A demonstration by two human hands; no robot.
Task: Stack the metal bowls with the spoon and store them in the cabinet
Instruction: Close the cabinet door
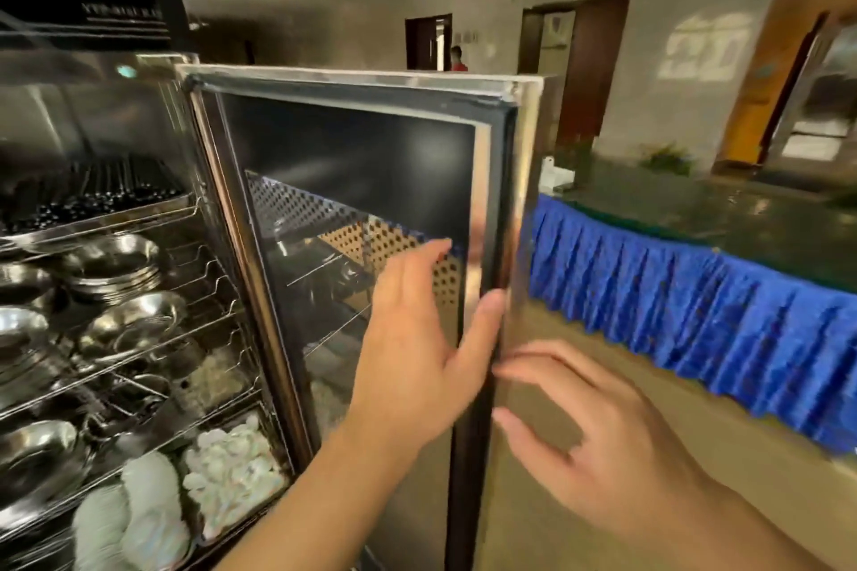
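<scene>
Our left hand (419,334) lies flat and open on the cabinet door (361,181); our right hand (598,440) hovers open, empty, beside its edge. Swinging it shut carelessly could pinch those fingers.

The cabinet (139,116) stood with its glass door (352,218) swung wide, showing wire shelves (204,283) one above another. The top shelf carried a metal tray of dark chopsticks (92,190) packed side by side. Below it, stacks of metal bowls (116,264) sat on the wires — more bowls (134,325) tilted on the shelf beneath, and another (37,445) lower at the left edge. Near the bottom a tray (232,473) held a heap of white pieces, just beside stacked white plates (134,505) standing on edge. Off to the right, well apart, a counter (723,218) with a pleated blue skirt (695,315) bore a white object — too blurred to tell.
</scene>
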